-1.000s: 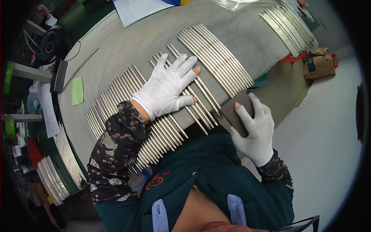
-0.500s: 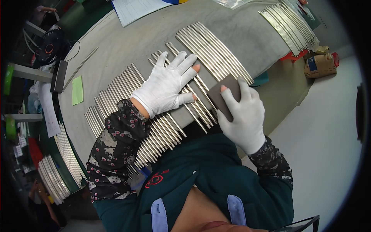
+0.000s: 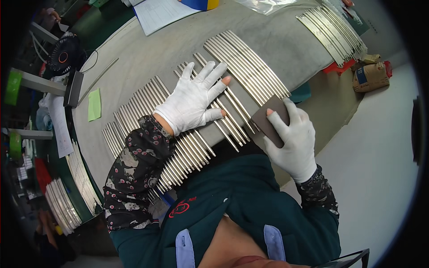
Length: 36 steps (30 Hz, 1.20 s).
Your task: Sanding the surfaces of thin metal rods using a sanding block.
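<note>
My left hand point(image 3: 190, 99), in a white glove with bare thumb and forefinger tips, lies flat with fingers spread across a row of thin silver metal rods point(image 3: 190, 152). The rods lie side by side on the grey table, some sticking out farther than others. In my right hand point(image 3: 295, 145), gloved the same way, is a flat brown-grey block that looks like a sanding sponge point(image 3: 264, 123). Fingers and thumb wrap its right side. The block is by the near ends of a neater group of rods point(image 3: 246, 60); whether it touches them I cannot tell.
More rods point(image 3: 328, 33) are stacked at the table's far right. A single rod point(image 3: 99, 80), a green paper slip point(image 3: 94, 105) and a dark box point(image 3: 73, 89) lie at the left. Papers point(image 3: 163, 15) lie at the back. A fan point(image 3: 62, 56) stands beyond the table, and a brown bag point(image 3: 371, 77) sits right.
My right hand has moved right and a little nearer to me with the sanding sponge, away from the middle rods. My left hand stays spread on the rods.
</note>
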Tool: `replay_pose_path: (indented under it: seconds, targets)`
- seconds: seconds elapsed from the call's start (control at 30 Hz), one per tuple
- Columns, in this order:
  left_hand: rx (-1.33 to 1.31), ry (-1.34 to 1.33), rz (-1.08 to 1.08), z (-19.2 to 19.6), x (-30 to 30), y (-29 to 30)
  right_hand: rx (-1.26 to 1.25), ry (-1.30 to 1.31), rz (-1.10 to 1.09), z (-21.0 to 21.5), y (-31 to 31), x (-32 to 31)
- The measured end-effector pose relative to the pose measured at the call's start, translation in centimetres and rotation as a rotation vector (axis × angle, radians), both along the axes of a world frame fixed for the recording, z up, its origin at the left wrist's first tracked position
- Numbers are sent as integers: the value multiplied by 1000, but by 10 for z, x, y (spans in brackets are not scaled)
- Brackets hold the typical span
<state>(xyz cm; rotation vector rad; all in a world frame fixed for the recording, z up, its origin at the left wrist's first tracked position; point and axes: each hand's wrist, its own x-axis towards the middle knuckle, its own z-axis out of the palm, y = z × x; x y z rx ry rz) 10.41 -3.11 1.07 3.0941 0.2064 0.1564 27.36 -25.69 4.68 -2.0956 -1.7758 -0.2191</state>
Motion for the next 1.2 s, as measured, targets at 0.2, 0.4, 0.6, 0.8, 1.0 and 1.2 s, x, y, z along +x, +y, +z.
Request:
replay_pose_path:
  seconds: [0.2,0.4,0.6,0.8,1.0,1.2]
  targets:
    - [5,40,2,0,-12,0,105,-56,-81,5,-6,9]
    - [-25,56,21,4,-16,-4,32,57,19,-2,-8,-14]
    - [-58,57,25,9,-19,-7,-48,-12,25,-5,19,-26]
    - [-72,47,28,9,-19,-6,-89,19,41,-3,12,-24]
    - [-41,39,18,10,-18,-5,-17,-116,44,-2,46,-31]
    - [-69,42,13,5,-17,-3,-65,-7,71,-3,-7,-17]
